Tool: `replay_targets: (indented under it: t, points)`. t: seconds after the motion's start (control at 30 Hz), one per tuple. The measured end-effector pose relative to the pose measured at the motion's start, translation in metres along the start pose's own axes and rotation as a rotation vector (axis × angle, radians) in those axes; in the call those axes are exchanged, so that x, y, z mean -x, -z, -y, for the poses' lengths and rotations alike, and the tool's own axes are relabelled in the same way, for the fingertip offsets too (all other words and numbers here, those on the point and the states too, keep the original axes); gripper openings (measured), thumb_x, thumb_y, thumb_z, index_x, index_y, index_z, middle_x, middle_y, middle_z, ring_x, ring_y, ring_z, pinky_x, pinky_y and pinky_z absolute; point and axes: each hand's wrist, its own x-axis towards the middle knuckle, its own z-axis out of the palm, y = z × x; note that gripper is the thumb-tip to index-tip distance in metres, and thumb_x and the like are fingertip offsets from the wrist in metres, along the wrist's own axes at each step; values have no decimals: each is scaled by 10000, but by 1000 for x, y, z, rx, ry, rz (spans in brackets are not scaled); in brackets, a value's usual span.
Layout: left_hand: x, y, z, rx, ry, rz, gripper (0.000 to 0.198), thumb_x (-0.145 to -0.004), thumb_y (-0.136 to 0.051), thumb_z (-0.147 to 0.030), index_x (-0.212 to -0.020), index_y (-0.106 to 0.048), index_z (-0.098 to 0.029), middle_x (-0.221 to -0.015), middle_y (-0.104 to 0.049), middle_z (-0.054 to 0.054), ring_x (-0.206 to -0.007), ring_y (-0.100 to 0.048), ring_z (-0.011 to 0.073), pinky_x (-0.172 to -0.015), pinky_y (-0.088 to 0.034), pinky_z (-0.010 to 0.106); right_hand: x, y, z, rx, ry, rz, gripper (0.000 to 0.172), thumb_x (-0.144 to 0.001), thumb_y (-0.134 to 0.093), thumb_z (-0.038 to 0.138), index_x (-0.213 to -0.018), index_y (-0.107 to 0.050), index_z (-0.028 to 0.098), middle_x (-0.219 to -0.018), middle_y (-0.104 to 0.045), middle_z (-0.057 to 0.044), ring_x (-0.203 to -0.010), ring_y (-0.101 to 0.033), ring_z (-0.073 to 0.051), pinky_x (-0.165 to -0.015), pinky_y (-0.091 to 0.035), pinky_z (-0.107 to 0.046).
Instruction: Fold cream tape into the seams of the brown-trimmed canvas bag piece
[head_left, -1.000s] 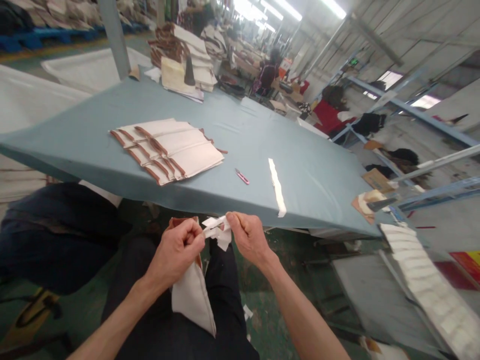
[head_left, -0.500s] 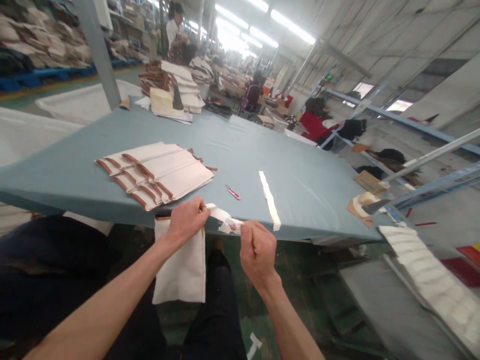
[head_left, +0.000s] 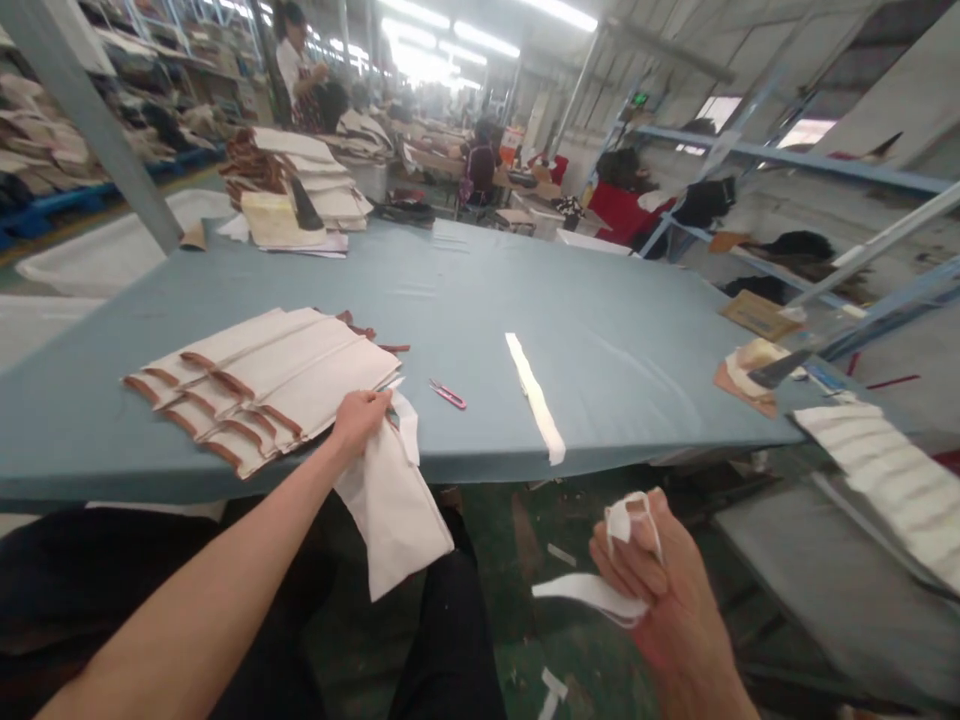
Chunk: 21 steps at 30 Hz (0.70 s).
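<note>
My left hand (head_left: 361,418) is closed on the top edge of a cream cloth piece (head_left: 401,520), which hangs down past the table's front edge. A short white strip (head_left: 406,425) droops beside those fingers. To the right, off the table and above the floor, my right hand (head_left: 652,570) has its fingers curled around a thin white backing strip (head_left: 589,592). One end of this strip sticks out to the left, and a loop of it lies over the fingers. Small pink thread snips (head_left: 448,394) and a long pale strip (head_left: 535,398) lie on the table between the hands.
Cream cloth pieces with brown trim (head_left: 262,385) lie overlapped on the blue-green table (head_left: 465,290). Further back is a cloth stack (head_left: 307,170). A tape roll (head_left: 754,365) sits at the right corner. White scraps (head_left: 553,690) lie on the floor. Other people work behind.
My right hand has pulled away rightward and down from my left hand, carrying the white strip. The cloth in my left hand has swung and tilted. The camera view has shifted to the right.
</note>
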Motion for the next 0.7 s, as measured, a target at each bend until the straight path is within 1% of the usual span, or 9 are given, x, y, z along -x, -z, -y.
replay_targets:
  t: [0.07,0.13,0.23,0.33,0.43,0.5,0.57,0.63,0.7]
  points:
    - [-8,2,-2,41,43,12,400,-1046,-732,-390,-1379,-678,-173,-1393,-698,113,-1175,-724,306,-974,-647,505,7,23,-10,50,-55,-152,609,-757,-945,627,-609,-529,207,-504,-203,134,-468,-113,-53,-400,-248,-173]
    - [-10,9,-3,67,65,21,398,-1049,-729,-386,-1383,-674,-176,-1391,-699,118,-1170,-726,298,-973,-647,505,15,41,-27,72,-111,-248,640,-733,-939,673,-617,-523,200,-518,-225,132,-475,-126,-44,-409,-222,-169]
    - [-2,21,0,70,44,-5,399,-1050,-728,-386,-1385,-673,-177,-1391,-698,117,-1171,-726,298,-973,-647,507,27,54,-57,120,-170,-278,652,-734,-923,704,-655,-526,193,-540,-263,128,-479,-159,-34,-438,-212,-164]
    - [14,30,7,38,-29,-62,395,-1046,-731,-397,-1367,-684,-172,-1383,-702,108,-1178,-723,311,-978,-645,509,33,51,-81,152,-226,-263,704,-716,-874,802,-657,-508,203,-529,-260,130,-468,-159,-34,-434,-177,-176]
    - [43,37,18,7,-121,-69,347,-1056,-710,-437,-1261,-717,-156,-1239,-747,87,-1057,-748,265,-918,-649,462,32,28,-89,136,-236,-217,734,-704,-851,841,-630,-482,210,-502,-249,137,-456,-140,-31,-421,-151,-178]
    - [70,40,28,1,-197,-36,388,-1074,-637,-527,-1079,-738,-153,-954,-763,38,-861,-742,224,-830,-625,401,26,5,-86,79,-229,-165,736,-669,-886,822,-617,-474,215,-480,-243,145,-445,-128,-30,-405,-166,-174]
    - [100,43,42,6,-266,17,516,-1047,-548,-647,-903,-720,-182,-667,-687,-9,-715,-701,234,-750,-575,353,20,-22,-77,-19,-203,-111,699,-639,-950,745,-631,-490,219,-466,-249,155,-436,-107,-32,-384,-181,-171]
    - [130,44,58,17,-299,93,545,-955,-579,-724,-821,-691,-207,-570,-637,-23,-635,-657,231,-669,-518,322,12,-50,-67,-153,-187,-31,640,-652,-995,620,-638,-492,223,-457,-240,163,-433,-71,-38,-364,-177,-170]
    - [157,42,76,27,-305,182,517,-876,-647,-722,-772,-678,-216,-579,-637,-24,-589,-613,209,-606,-456,299,6,-77,-58,-264,-169,58,584,-668,-1012,508,-652,-499,229,-454,-221,172,-436,-48,-47,-355,-175,-164]
